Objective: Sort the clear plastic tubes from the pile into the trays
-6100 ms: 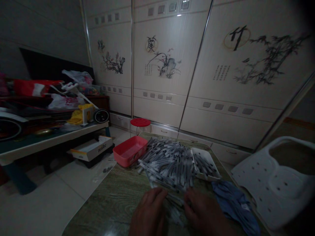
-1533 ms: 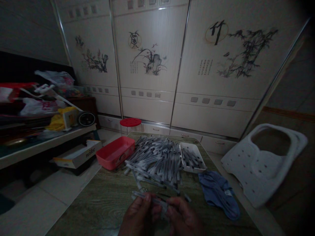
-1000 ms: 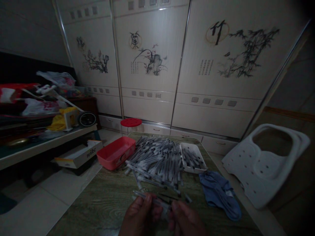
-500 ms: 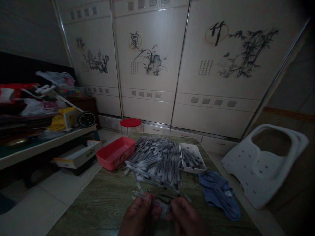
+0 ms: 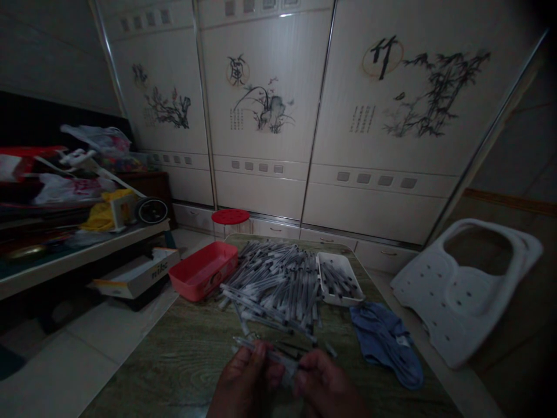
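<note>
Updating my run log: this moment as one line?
left hand: grips pen | right hand: grips same pen | pen pile: beyond hands | blue cloth: right

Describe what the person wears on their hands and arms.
Both the left hand and the right hand are bare: no gloves, and no ring, watch or sleeve shows in the dim light. The picture's lower edge cuts them off near the wrists, so the forearms are unseen.

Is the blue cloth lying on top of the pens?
No, the cloth lies flat on the table, to the right of the pens, beside the pile and not on it.
</note>
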`<state>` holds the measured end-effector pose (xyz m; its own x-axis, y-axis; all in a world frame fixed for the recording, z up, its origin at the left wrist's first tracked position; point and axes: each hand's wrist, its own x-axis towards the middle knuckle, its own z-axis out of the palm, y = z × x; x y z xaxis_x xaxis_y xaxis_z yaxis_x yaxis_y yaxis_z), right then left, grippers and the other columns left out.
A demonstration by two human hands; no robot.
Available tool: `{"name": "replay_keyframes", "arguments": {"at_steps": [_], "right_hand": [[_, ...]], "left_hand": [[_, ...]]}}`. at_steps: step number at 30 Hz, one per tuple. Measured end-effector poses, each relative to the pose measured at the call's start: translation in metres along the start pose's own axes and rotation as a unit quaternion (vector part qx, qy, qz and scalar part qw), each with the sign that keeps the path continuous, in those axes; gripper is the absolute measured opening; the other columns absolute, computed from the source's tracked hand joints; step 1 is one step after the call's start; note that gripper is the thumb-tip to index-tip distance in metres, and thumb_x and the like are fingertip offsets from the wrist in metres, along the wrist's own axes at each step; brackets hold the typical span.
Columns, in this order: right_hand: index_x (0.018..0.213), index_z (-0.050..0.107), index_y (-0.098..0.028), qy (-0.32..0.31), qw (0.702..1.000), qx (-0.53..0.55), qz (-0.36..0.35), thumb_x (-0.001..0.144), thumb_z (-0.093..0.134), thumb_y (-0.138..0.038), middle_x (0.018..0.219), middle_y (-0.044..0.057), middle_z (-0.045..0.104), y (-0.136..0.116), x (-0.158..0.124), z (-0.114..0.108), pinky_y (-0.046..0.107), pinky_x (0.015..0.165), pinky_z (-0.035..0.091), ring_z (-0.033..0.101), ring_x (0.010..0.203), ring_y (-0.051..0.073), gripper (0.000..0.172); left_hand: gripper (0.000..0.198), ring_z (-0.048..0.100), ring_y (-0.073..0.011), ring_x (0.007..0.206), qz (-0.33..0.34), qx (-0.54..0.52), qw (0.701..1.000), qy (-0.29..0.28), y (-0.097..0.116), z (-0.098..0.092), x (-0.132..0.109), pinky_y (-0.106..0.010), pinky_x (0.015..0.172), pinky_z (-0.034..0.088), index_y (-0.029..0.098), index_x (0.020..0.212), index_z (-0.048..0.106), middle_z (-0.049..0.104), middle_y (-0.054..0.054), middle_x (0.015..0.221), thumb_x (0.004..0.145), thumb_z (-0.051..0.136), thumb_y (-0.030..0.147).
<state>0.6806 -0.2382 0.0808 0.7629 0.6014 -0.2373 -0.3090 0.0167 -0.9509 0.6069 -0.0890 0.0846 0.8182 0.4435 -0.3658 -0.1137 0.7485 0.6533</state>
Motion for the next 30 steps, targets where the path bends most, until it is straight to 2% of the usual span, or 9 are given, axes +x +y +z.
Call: {"name": "replay_keyframes", "arguments": {"at_steps": [3, 6, 10, 14, 18, 21, 25, 28, 30], "right_hand": [[0.089, 0.061, -0.020, -0.008, 1.000, -0.008, 0.017, 0.070, 0.070, -0.088, 0.069, 0.002, 0.074, -0.001, 0.001, -0.003, 0.017, 0.039, 0.025, 0.043, 0.037, 0.004, 0.072], [0.083, 0.063, -0.017, -0.044, 0.998, 0.000, 0.042, 0.074, 0.060, -0.092, 0.058, 0.002, 0.070, 0.003, 0.004, -0.006, 0.016, 0.039, 0.025, 0.044, 0.036, 0.004, 0.076], [0.082, 0.058, -0.019, -0.049, 0.996, 0.066, 0.039, 0.068, 0.081, -0.079, 0.062, -0.002, 0.073, 0.009, 0.007, -0.006, 0.014, 0.038, 0.027, 0.049, 0.035, 0.002, 0.066], [0.083, 0.056, -0.020, -0.019, 0.978, 0.183, 0.098, 0.057, 0.097, -0.063, 0.066, -0.002, 0.076, 0.002, 0.006, 0.000, 0.015, 0.042, 0.040, 0.066, 0.047, 0.009, 0.065], [0.085, 0.059, -0.020, 0.008, 0.970, 0.226, 0.094, 0.055, 0.101, -0.054, 0.068, 0.001, 0.077, -0.003, 0.003, 0.006, 0.020, 0.052, 0.051, 0.071, 0.057, 0.013, 0.062], [0.086, 0.059, -0.020, 0.026, 0.978, 0.190, 0.083, 0.059, 0.098, -0.056, 0.069, 0.000, 0.077, 0.002, 0.005, 0.003, 0.019, 0.050, 0.050, 0.070, 0.054, 0.012, 0.059], [0.084, 0.056, -0.022, 0.078, 0.993, 0.074, 0.054, 0.066, 0.085, -0.071, 0.066, -0.002, 0.072, 0.010, 0.011, -0.010, 0.016, 0.037, 0.035, 0.060, 0.041, 0.009, 0.060], [0.084, 0.055, -0.022, 0.111, 0.993, -0.042, 0.025, 0.073, 0.071, -0.076, 0.061, -0.004, 0.067, 0.011, 0.015, -0.026, 0.018, 0.034, 0.027, 0.050, 0.033, 0.007, 0.058], [0.084, 0.056, -0.022, 0.136, 0.984, -0.112, 0.004, 0.081, 0.062, -0.073, 0.059, -0.005, 0.063, 0.010, 0.017, -0.038, 0.020, 0.037, 0.030, 0.047, 0.035, 0.007, 0.052]], "left_hand": [[0.044, 0.066, -0.0130, 0.060, -0.009, -0.002, 1.000, -0.017, -0.001, 0.000, -0.001, -0.024, 0.062, 0.050, 0.015, 0.085, 0.072, 0.072, -0.001, 0.068, 0.063, 0.099, 0.043], [0.046, 0.066, -0.0130, 0.059, -0.014, -0.015, 1.000, -0.018, -0.002, 0.000, -0.001, -0.024, 0.061, 0.050, 0.016, 0.083, 0.071, 0.071, -0.001, 0.067, 0.061, 0.100, 0.043], [0.045, 0.067, -0.0141, 0.063, -0.006, 0.002, 1.000, -0.006, -0.001, 0.002, -0.002, -0.024, 0.061, 0.051, 0.015, 0.086, 0.071, 0.072, -0.002, 0.069, 0.063, 0.099, 0.041], [0.042, 0.067, -0.0151, 0.063, -0.006, -0.004, 1.000, -0.020, -0.005, 0.001, -0.001, -0.026, 0.064, 0.052, 0.016, 0.088, 0.070, 0.073, -0.003, 0.069, 0.069, 0.096, 0.042], [0.043, 0.069, -0.0177, 0.063, -0.014, 0.009, 1.000, -0.021, -0.012, -0.002, 0.004, -0.029, 0.065, 0.052, 0.016, 0.092, 0.069, 0.074, -0.004, 0.069, 0.071, 0.094, 0.045], [0.043, 0.069, -0.0172, 0.066, -0.003, 0.022, 1.000, -0.012, -0.012, -0.005, 0.007, -0.028, 0.066, 0.052, 0.016, 0.093, 0.070, 0.075, -0.005, 0.072, 0.072, 0.093, 0.045], [0.046, 0.069, -0.0166, 0.069, 0.040, 0.055, 0.998, 0.001, -0.001, -0.007, 0.007, -0.026, 0.067, 0.052, 0.016, 0.101, 0.071, 0.076, -0.005, 0.077, 0.077, 0.088, 0.051], [0.049, 0.070, -0.0168, 0.073, 0.072, 0.092, 0.992, 0.056, 0.015, -0.011, 0.005, -0.025, 0.069, 0.054, 0.016, 0.108, 0.070, 0.077, -0.005, 0.082, 0.079, 0.086, 0.051], [0.045, 0.071, -0.0165, 0.075, 0.089, 0.106, 0.986, 0.093, 0.026, -0.015, 0.005, -0.025, 0.070, 0.055, 0.018, 0.106, 0.069, 0.077, -0.004, 0.084, 0.078, 0.086, 0.048]]}}
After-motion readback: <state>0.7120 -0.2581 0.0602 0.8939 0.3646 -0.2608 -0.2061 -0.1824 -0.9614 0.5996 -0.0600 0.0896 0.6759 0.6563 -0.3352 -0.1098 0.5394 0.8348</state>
